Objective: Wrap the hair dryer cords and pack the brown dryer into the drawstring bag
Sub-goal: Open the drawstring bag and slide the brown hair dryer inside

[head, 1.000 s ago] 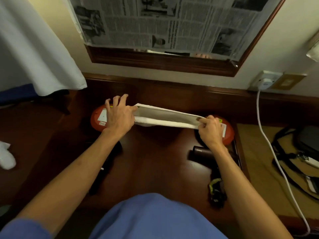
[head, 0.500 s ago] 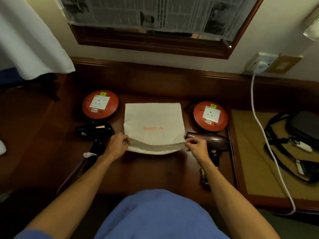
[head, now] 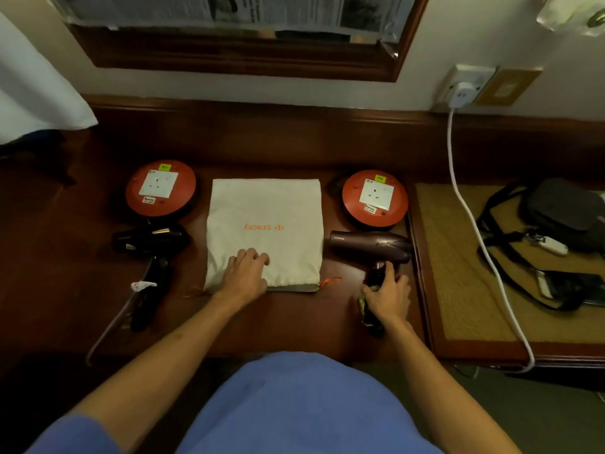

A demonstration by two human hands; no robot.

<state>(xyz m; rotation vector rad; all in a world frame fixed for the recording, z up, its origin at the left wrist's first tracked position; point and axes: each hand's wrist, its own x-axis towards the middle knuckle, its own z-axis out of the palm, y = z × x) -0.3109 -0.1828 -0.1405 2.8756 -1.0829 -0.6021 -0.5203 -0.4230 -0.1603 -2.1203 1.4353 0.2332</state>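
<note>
Head camera looked down on the brown dryer (head: 373, 244), which lay on its side on the dark wooden desk (head: 294, 322), barrel pointing left, just right of the drawstring bag (head: 265, 217). The right hand (head: 388, 294) had its fingers curled round the dryer's handle, grasping it near where the bundled cord (head: 368, 317) lay under the wrist. The bag lay flat in the middle of the desk, cream cloth with orange lettering, its gathered mouth toward the person and an orange drawstring end (head: 330, 280) sticking out at the right corner. The left hand (head: 245, 273) rested on the bag's near edge, fingers slackly spread, gripping nothing. A black dryer (head: 150, 239) lay just left of the bag, its handle toward the person and its cord trailing off the desk edge. Two round red socket reels stood behind the dryers, one on the left (head: 160, 188) and one on the right (head: 375, 198). Farther right, a white cable (head: 471, 217) ran from a wall plug (head: 463, 93) across a woven mat (head: 458, 257), beside a black strap bag (head: 556, 211).
</note>
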